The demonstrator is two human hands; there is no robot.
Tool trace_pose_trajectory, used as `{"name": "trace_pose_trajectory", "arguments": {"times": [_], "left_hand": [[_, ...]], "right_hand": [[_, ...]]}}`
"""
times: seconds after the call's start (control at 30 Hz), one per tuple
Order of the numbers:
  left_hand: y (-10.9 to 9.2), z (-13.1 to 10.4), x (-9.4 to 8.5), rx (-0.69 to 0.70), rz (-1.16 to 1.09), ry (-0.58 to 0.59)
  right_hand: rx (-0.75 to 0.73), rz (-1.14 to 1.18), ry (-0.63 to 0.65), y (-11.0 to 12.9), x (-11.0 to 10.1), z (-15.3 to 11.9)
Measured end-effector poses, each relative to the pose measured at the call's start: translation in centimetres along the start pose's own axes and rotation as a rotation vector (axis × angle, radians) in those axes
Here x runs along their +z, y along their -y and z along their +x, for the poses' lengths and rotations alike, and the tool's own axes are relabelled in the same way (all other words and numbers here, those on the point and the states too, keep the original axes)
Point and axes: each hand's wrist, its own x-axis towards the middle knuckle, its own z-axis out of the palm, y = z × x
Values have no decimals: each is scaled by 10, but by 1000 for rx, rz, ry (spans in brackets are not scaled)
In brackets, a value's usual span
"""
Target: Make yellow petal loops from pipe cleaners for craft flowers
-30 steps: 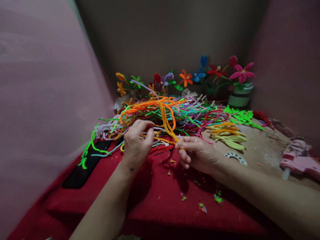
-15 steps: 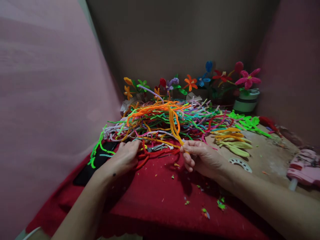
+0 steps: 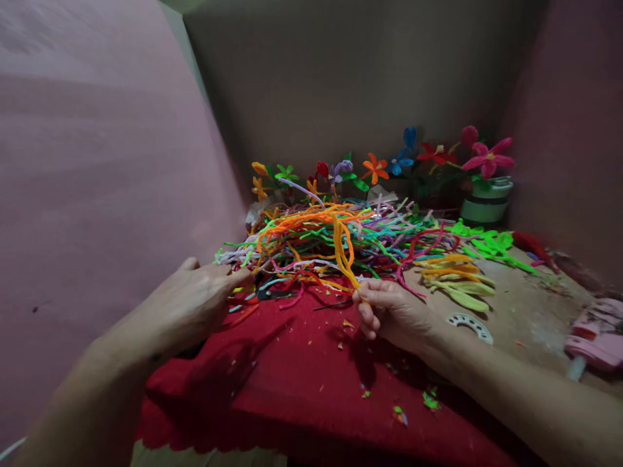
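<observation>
My right hand (image 3: 387, 308) pinches a folded orange-yellow pipe cleaner (image 3: 343, 256) near its lower end. Its loops stand up in front of the pile. My left hand (image 3: 204, 295) reaches over the left end of the heap of coloured pipe cleaners (image 3: 311, 237), a finger stretched toward it; the other fingertips are hidden, and I see nothing held. Just right of it, dark-handled scissors (image 3: 267, 294) lie partly under red and pale blue pipe cleaners. A thin dark stick (image 3: 332, 305) rests on the red cloth (image 3: 292, 383) between my hands.
Finished pipe-cleaner flowers (image 3: 376, 168) line the back, with a green pot (image 3: 485, 200) at right. Yellow petal pieces (image 3: 457, 279), bright green leaf pieces (image 3: 491, 241), a white ring-shaped piece (image 3: 470, 327) and a pink glue gun (image 3: 596, 334) lie on the right. Clippings dot the cloth.
My left hand has moved left and up, away from the scissors and red pipe cleaners. My right hand stays nearly still with the orange-yellow pipe cleaner. The view has shifted slightly.
</observation>
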Motion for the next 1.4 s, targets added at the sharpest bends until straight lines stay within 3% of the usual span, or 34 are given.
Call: {"name": "trace_pose_trajectory", "arguments": {"times": [0.1,0.17,0.23,0.33,0.43,0.53,0.7,1.4], "left_hand": [[-12,-4,10,-77,-114,124],[-30,-5,25,-142,-208,22],[-53,-4,42,-34,-228,-86],[-81,1,62,35,-147,-182],[-95,11,74,66,-9,-265],[-97,23,82,110,96,-311],[-98,34,86,67,152,-336],[-99,39,85,112,295,-321]], "right_hand": [[-22,12,-9,0,3,-1],[-22,34,-3,1,5,-2],[-19,71,10,2,7,-3],[-13,138,23,4,7,-4],[3,210,28,7,6,-4],[17,265,41,8,3,-4],[24,275,69,9,1,-5],[55,174,89,6,-5,-3]]}}
